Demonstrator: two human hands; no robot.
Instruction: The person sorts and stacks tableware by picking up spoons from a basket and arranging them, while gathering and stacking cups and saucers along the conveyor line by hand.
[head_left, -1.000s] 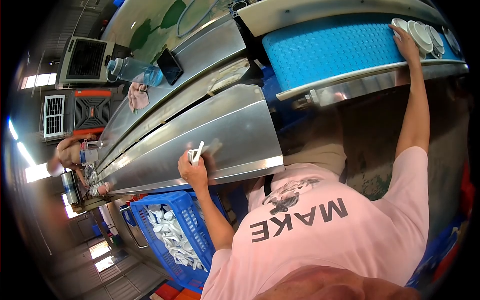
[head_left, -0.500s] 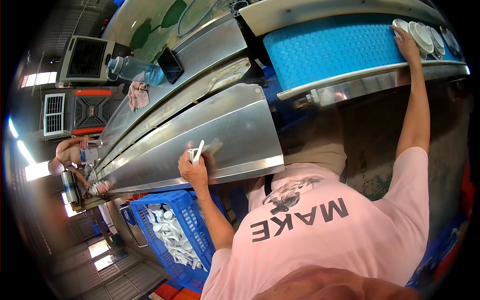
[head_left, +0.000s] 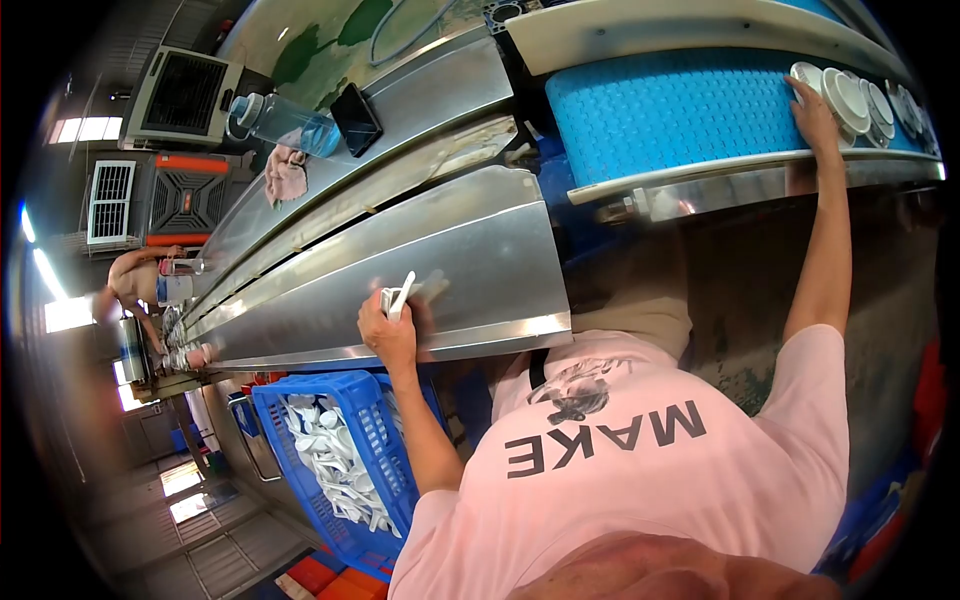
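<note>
1. The left hand (head_left: pixel 390 335) is curled over the steel counter, its fingers closed around a white spoon (head_left: pixel 403 294) whose slim end slants upward; other white pieces are bunched against it, too crowded to count. The grip matches the one half a second ago.
2. Far left, another person (head_left: pixel 135 275) bends over the distant end of the counter; what those hands are doing is too small and blurred to tell.
3. A pale blue water bottle (head_left: pixel 290 125) lies tipped on its side, with a crumpled pink cloth (head_left: pixel 287 177) just beside it.
4. Near the left forearm, a blue plastic crate (head_left: pixel 370 430) holds a jumbled heap of white spoons (head_left: pixel 330 455). It now appears slightly farther left, as the whole view has shifted.
5. A black smartphone (head_left: pixel 357 118) rests by the bottle's base.
6. The steel counter (head_left: pixel 480 260) runs beneath the left hand.
7. The blue textured conveyor belt (head_left: pixel 680 120) appears a little lower and farther right than before.
8. At its far right, the right hand (head_left: pixel 817 118) stays with bent fingers against the outermost of several white dishes (head_left: pixel 848 98) standing tilted in a row; whether it pinches that rim, I cannot tell.
</note>
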